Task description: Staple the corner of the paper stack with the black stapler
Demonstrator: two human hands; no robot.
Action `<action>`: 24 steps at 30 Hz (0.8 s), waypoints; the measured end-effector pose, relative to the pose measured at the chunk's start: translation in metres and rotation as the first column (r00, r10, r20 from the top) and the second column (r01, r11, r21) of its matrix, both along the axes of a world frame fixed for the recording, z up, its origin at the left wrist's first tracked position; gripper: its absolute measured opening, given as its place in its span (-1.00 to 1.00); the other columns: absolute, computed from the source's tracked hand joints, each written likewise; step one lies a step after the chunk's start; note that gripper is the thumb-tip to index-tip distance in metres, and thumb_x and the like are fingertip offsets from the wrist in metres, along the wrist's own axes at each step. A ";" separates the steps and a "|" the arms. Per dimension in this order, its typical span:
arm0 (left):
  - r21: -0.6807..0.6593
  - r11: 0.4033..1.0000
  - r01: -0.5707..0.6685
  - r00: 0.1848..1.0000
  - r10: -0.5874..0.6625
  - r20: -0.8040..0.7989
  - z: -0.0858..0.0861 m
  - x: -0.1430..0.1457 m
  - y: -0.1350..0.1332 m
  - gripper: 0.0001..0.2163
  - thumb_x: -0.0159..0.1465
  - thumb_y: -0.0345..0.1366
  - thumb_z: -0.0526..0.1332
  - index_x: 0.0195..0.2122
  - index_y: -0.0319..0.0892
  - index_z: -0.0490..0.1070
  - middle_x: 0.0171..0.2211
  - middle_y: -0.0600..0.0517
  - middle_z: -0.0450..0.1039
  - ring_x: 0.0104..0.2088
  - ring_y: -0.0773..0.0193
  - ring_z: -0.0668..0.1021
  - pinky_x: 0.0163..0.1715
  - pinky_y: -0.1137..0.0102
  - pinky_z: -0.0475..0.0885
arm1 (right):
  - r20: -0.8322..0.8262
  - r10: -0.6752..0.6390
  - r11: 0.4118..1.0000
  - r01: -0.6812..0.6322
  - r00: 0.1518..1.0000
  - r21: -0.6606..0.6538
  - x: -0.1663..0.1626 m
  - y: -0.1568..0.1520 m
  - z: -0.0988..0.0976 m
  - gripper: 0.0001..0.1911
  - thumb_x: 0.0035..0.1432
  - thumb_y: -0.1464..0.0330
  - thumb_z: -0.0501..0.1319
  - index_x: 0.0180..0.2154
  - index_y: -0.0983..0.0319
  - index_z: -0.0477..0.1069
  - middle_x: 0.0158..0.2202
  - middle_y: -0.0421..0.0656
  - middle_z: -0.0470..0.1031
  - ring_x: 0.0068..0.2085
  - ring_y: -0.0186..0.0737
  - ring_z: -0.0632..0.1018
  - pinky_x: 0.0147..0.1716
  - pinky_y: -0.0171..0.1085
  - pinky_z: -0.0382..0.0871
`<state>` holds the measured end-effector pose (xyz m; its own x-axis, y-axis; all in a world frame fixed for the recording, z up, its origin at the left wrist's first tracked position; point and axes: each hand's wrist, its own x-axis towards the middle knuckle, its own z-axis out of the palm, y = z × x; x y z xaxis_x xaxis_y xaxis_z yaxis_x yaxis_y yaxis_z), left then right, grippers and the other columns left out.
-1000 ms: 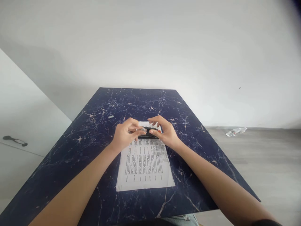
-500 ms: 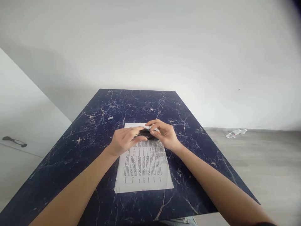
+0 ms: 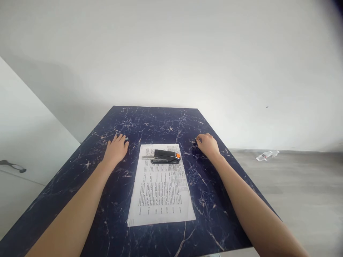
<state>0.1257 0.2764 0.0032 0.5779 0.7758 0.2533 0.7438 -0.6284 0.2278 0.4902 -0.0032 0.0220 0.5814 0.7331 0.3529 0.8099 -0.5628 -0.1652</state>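
A black stapler (image 3: 165,156) with an orange tip lies on its own across the top of a printed sheet of paper (image 3: 161,188) on the dark blue marble table (image 3: 150,121). Its metal staple tray sticks out at its left end. My left hand (image 3: 115,150) rests flat on the table to the left of the paper, fingers stretched out, beside a small strip of staples (image 3: 126,139). To the right of the paper my right hand (image 3: 208,145) rests on the table with its fingers curled loosely, holding nothing that I can see.
A white cabinet door with a dark handle (image 3: 12,165) stands at the left. Right of the table, a clear plastic bottle (image 3: 266,155) lies on the grey floor by the white wall.
Both hands have let go of the stapler and moved apart, the left to the table's left side, the right to its right. The stapler now lies on the paper.
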 end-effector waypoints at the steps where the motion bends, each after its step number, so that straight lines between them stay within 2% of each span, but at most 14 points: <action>1: 0.012 1.000 0.017 1.000 -0.017 0.000 0.001 0.000 -0.001 -0.57 0.43 -0.20 0.02 0.22 -0.25 0.42 0.32 -0.28 0.30 0.36 -0.25 0.27 0.28 -0.15 0.19 | 0.001 -0.011 1.000 0.011 1.000 0.005 0.002 0.000 -0.001 -0.78 0.27 0.38 0.18 -0.18 0.22 0.61 -0.23 0.06 0.53 -0.29 -0.08 0.54 -0.30 -0.21 0.31; 4: 0.076 0.995 0.057 0.997 -0.061 0.051 0.010 -0.001 -0.007 -0.69 0.39 -0.27 0.07 -0.02 -0.20 0.57 0.08 -0.24 0.54 0.11 -0.17 0.53 0.12 0.02 0.41 | -0.013 -0.016 0.999 0.016 1.000 0.035 0.008 0.000 -0.004 -0.79 0.27 0.44 0.16 -0.24 0.25 0.60 -0.26 0.07 0.55 -0.23 -0.02 0.54 -0.28 -0.18 0.33; 6: 0.080 0.995 0.063 0.994 -0.070 0.085 0.018 -0.001 -0.012 -0.78 0.35 -0.29 0.13 -0.17 -0.14 0.58 -0.09 -0.19 0.61 -0.05 -0.12 0.60 -0.04 0.11 0.48 | -0.017 -0.002 0.999 0.003 1.000 0.052 0.011 0.000 -0.007 -0.78 0.26 0.47 0.14 -0.29 0.25 0.58 -0.27 0.06 0.56 -0.19 0.01 0.53 -0.25 -0.17 0.34; 8: 0.057 0.997 0.050 0.992 -0.057 0.116 0.024 -0.001 -0.016 -0.85 0.34 -0.28 0.15 -0.23 -0.11 0.53 -0.20 -0.15 0.62 -0.14 -0.09 0.63 -0.16 0.15 0.49 | -0.016 0.009 0.998 -0.008 1.000 0.059 0.013 0.000 -0.009 -0.79 0.26 0.47 0.14 -0.28 0.24 0.57 -0.22 0.05 0.57 -0.14 0.02 0.52 -0.21 -0.16 0.36; 11: -0.029 0.996 0.088 0.953 -0.075 0.294 0.028 0.005 -0.025 -0.90 0.37 -0.26 0.15 -0.19 -0.11 0.42 -0.23 -0.12 0.63 -0.25 0.01 0.65 -0.26 0.22 0.50 | -0.001 0.030 0.992 -0.030 1.000 0.124 0.009 0.001 -0.008 -0.79 0.25 0.46 0.13 -0.20 0.24 0.55 -0.10 0.04 0.56 -0.05 0.05 0.48 -0.11 -0.12 0.39; 13: -0.166 0.964 0.209 0.858 -0.100 0.503 0.028 0.010 -0.032 -0.87 0.40 -0.20 0.15 -0.14 -0.12 0.34 -0.19 -0.13 0.64 -0.35 0.13 0.64 -0.34 0.30 0.50 | 0.009 0.090 0.974 -0.090 0.996 0.209 0.003 0.004 -0.008 -0.79 0.25 0.46 0.12 -0.18 0.23 0.53 -0.06 0.03 0.54 -0.02 0.05 0.47 -0.05 -0.09 0.40; 15: -0.312 0.876 0.367 0.748 -0.079 0.659 0.027 0.016 -0.038 -0.78 0.40 -0.11 0.17 -0.09 -0.13 0.29 -0.21 -0.12 0.63 -0.48 0.24 0.59 -0.47 0.36 0.48 | 0.017 0.188 0.942 -0.185 0.982 0.280 -0.004 0.008 -0.007 -0.79 0.24 0.47 0.12 -0.21 0.22 0.52 -0.07 0.01 0.53 -0.04 0.03 0.47 -0.02 -0.07 0.41; 17: -0.387 0.792 0.472 0.693 -0.062 0.718 0.025 0.020 -0.043 -0.71 0.39 -0.04 0.19 -0.05 -0.16 0.33 -0.28 -0.08 0.61 -0.57 0.30 0.52 -0.54 0.39 0.45 | 0.025 0.271 0.910 -0.265 0.962 0.319 -0.011 0.012 -0.007 -0.79 0.24 0.48 0.11 -0.23 0.20 0.52 -0.09 -0.01 0.52 -0.06 0.01 0.48 0.00 -0.06 0.42; 19: -0.379 0.769 0.515 0.674 -0.090 0.733 0.023 0.020 -0.044 -0.68 0.39 -0.02 0.19 -0.05 -0.19 0.43 -0.36 -0.04 0.57 -0.60 0.33 0.48 -0.55 0.40 0.44 | 0.027 0.320 0.884 -0.309 0.947 0.351 -0.018 0.015 -0.008 -0.78 0.25 0.48 0.11 -0.23 0.19 0.52 -0.12 -0.02 0.51 -0.08 0.00 0.48 0.01 -0.05 0.42; 22: -0.323 0.788 0.524 0.684 -0.164 0.711 0.023 0.017 -0.043 -0.67 0.41 -0.04 0.17 -0.04 -0.17 0.56 -0.37 -0.02 0.54 -0.60 0.38 0.46 -0.52 0.40 0.44 | -0.004 0.395 0.857 -0.367 0.919 0.363 -0.025 0.018 -0.010 -0.80 0.24 0.48 0.12 -0.26 0.19 0.52 -0.17 -0.04 0.51 -0.10 -0.03 0.49 0.00 -0.06 0.43; 24: -0.280 0.804 0.525 0.695 -0.215 0.686 0.023 0.015 -0.041 -0.69 0.41 -0.07 0.19 0.00 -0.12 0.59 -0.30 -0.03 0.58 -0.59 0.40 0.45 -0.48 0.40 0.46 | -0.039 0.450 0.847 -0.413 0.892 0.334 -0.027 0.020 -0.011 -0.81 0.22 0.48 0.13 -0.30 0.18 0.52 -0.18 -0.06 0.51 -0.11 -0.05 0.49 -0.01 -0.08 0.43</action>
